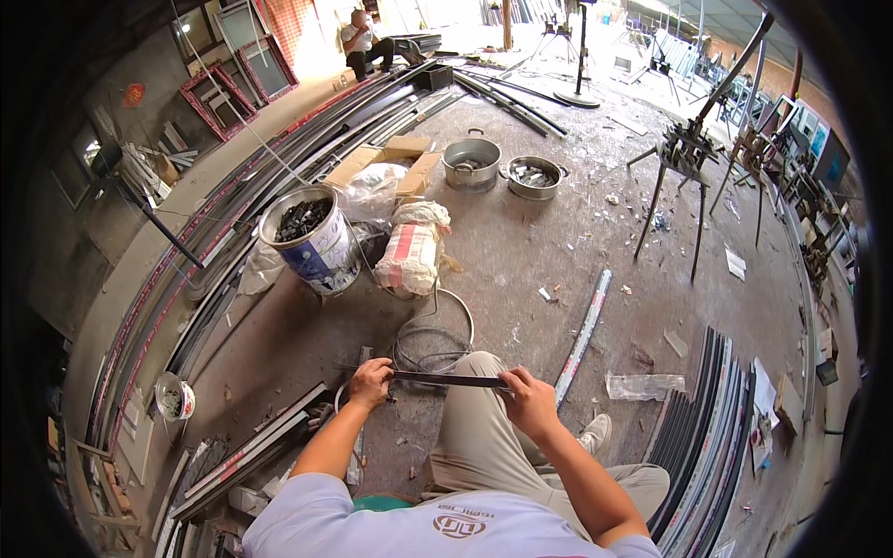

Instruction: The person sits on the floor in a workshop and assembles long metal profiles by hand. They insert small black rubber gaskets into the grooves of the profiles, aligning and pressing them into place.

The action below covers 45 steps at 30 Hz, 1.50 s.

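Between my two hands a short dark metal profile strip (pixel 442 378) lies level across the front of my raised knee. My left hand (pixel 372 383) is closed around its left end. My right hand (pixel 528 402) grips the other end, with the thumb and fingers pinched on it. Just beyond the strip, a loop of grey hose or cable (pixel 469 321) lies on the floor. To the right of my knee a long silvery profile (pixel 584 335) lies by itself, pointing away from me.
Ahead on the left stand a bucket of black pieces (pixel 321 256), a striped sack (pixel 409 253) and two metal pots (pixel 472 167). Dark profiles (pixel 702 428) are stacked at the right, more (pixel 251 446) at lower left. Black stands (pixel 684 153) occupy the right; a person (pixel 365 45) sits far back.
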Each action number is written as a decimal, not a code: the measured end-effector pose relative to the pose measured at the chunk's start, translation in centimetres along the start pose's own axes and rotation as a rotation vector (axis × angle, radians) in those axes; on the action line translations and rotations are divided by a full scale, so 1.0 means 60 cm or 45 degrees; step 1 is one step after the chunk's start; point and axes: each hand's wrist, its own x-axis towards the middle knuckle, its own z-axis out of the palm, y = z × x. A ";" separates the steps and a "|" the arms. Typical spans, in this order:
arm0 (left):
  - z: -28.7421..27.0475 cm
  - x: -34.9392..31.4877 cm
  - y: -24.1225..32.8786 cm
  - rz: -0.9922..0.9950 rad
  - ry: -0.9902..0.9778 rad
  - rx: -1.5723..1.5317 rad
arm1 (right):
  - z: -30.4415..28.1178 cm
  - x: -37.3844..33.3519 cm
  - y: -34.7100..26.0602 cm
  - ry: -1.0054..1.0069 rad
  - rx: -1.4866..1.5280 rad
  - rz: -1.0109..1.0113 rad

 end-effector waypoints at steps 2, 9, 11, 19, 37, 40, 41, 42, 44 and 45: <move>-0.006 0.012 0.004 0.020 -0.080 -0.065 | -0.012 -0.007 0.016 0.012 0.028 0.052; -0.058 0.084 0.102 0.274 0.053 -0.196 | -0.108 -0.094 0.173 0.125 -0.070 0.339; -0.068 0.101 0.127 0.358 -0.006 -0.189 | -0.139 -0.143 0.270 0.125 -0.211 0.495; -0.032 0.089 0.254 0.490 -0.092 -0.216 | -0.237 -0.112 0.135 -0.166 -0.212 0.360; 0.031 0.051 0.290 0.439 -0.034 -0.470 | -0.032 -0.141 0.114 -0.215 -0.328 0.180; 0.036 0.051 0.295 0.443 -0.065 -0.498 | -0.031 -0.145 0.115 -0.209 -0.316 0.182; 0.038 0.051 0.298 0.446 -0.083 -0.506 | -0.030 -0.149 0.118 -0.205 -0.321 0.184; 0.041 0.050 0.301 0.460 -0.074 -0.491 | -0.028 -0.152 0.121 -0.202 -0.325 0.186; 0.047 0.048 0.307 0.489 -0.053 -0.461 | -0.026 -0.155 0.124 -0.212 -0.314 0.186; 0.049 0.046 0.311 0.453 -0.110 -0.493 | -0.026 -0.155 0.125 -0.215 -0.316 0.187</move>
